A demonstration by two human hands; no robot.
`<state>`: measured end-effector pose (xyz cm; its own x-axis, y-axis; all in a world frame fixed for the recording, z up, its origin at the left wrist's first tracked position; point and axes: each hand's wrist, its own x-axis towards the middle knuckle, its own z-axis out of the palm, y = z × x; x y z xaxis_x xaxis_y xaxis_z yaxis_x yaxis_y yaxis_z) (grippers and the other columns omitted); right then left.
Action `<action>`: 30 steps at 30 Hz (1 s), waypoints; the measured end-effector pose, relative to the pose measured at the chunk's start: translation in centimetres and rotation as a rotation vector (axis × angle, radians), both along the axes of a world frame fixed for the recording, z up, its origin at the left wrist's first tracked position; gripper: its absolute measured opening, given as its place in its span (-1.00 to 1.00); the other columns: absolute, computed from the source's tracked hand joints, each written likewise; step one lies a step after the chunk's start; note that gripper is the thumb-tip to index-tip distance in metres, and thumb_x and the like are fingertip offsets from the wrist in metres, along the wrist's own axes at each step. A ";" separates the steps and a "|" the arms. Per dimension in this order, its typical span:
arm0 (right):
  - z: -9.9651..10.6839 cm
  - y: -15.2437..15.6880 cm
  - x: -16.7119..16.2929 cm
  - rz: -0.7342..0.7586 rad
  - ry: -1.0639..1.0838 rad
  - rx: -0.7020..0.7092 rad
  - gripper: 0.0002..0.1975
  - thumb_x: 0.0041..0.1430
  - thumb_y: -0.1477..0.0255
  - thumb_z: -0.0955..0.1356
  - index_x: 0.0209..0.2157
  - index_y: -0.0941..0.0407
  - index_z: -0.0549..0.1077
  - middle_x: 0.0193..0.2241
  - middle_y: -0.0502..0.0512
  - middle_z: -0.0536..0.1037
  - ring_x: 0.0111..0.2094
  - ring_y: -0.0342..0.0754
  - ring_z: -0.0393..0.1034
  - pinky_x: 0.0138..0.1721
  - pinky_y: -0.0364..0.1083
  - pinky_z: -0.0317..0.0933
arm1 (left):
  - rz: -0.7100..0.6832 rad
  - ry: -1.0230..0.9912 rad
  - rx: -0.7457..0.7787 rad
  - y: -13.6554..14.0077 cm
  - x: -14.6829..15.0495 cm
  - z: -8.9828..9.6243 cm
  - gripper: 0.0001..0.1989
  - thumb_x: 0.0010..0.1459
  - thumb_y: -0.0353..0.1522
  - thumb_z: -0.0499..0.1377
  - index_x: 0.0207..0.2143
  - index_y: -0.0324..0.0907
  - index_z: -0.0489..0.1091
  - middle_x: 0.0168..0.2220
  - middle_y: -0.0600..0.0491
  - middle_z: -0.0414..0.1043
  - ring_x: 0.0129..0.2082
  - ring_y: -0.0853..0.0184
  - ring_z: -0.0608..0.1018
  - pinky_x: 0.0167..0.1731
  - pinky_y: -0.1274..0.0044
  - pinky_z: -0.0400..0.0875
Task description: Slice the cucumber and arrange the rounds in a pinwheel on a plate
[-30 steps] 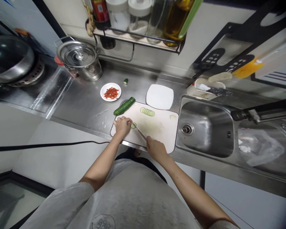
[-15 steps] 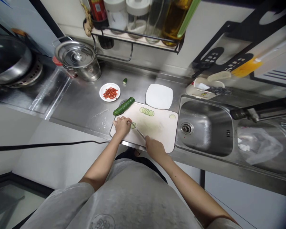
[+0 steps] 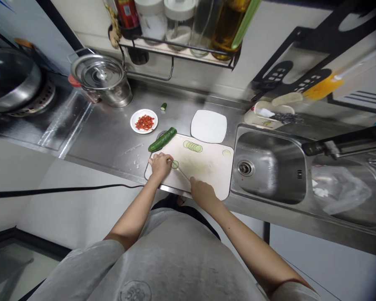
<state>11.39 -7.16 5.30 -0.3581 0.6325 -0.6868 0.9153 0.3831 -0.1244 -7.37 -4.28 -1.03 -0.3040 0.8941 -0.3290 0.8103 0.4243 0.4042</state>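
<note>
On the cutting board [image 3: 216, 184], my left hand [image 3: 161, 165] has its fingers bent down over a round cucumber slice [image 3: 175, 165] that shows at the fingertips. Whether more slices lie under the fingers is hidden. The knife [image 3: 184, 174] is gripped by its handle in my right hand [image 3: 203, 192], its tip reaching to that slice. A row of overlapping cucumber slices [image 3: 193, 146] lies along the board's far side, and a pale end slice [image 3: 226, 153] is by the right corner. A whole-looking cucumber [image 3: 163, 139] rests across the board's far left corner.
Beyond the board are a white square plate [image 3: 208, 126], a small plate [image 3: 133, 123] of chopped red pieces and a cucumber end [image 3: 163, 107]. A steel sink [image 3: 269, 184] adjoins on the right. Leftward stand a lidded pot [image 3: 115, 90] and a wok [image 3: 21, 96].
The knife blade has tilted slightly at the slice and looks thinner. My hands stay in nearly the same place, and the whole view has shifted a touch.
</note>
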 end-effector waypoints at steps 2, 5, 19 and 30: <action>0.0 0.1 -0.1 0.007 0.001 -0.003 -0.71 0.18 0.46 0.32 -0.06 0.17 0.27 -0.25 0.28 0.55 -0.20 0.08 0.51 -0.31 -0.10 0.27 | -0.006 -0.001 0.000 0.0 0.0 0.0 -0.83 0.14 -0.33 0.12 -0.30 0.03 0.52 -0.18 0.00 0.44 -0.06 0.12 0.31 -0.10 0.27 0.03; 0.1 0.1 -0.1 0.012 -0.002 0.008 -0.76 0.21 0.50 0.29 -0.07 0.17 0.27 -0.25 0.28 0.55 -0.18 0.07 0.50 -0.30 -0.10 0.27 | -0.005 0.005 0.006 0.0 0.0 0.0 -0.83 0.14 -0.33 0.12 -0.31 0.03 0.52 -0.18 0.01 0.44 -0.06 0.12 0.31 -0.10 0.27 0.03; 0.5 0.3 0.0 0.017 -0.010 -0.003 -0.70 0.16 0.50 0.33 -0.05 0.19 0.28 -0.25 0.27 0.55 -0.20 0.06 0.51 -0.32 -0.11 0.29 | -0.004 0.000 -0.004 0.1 0.0 0.1 -0.84 0.14 -0.32 0.12 -0.31 0.03 0.51 -0.18 0.01 0.43 -0.06 0.12 0.30 -0.09 0.26 0.02; 1.2 -0.4 1.2 -0.009 -0.036 -0.015 -0.72 0.22 0.46 0.29 -0.04 0.17 0.28 -0.25 0.28 0.54 -0.13 0.09 0.49 -0.29 -0.09 0.27 | -0.006 -0.008 0.000 0.2 -0.1 -0.1 -0.84 0.11 -0.33 0.14 -0.32 0.03 0.53 -0.20 0.00 0.43 -0.07 0.11 0.29 -0.11 0.27 0.01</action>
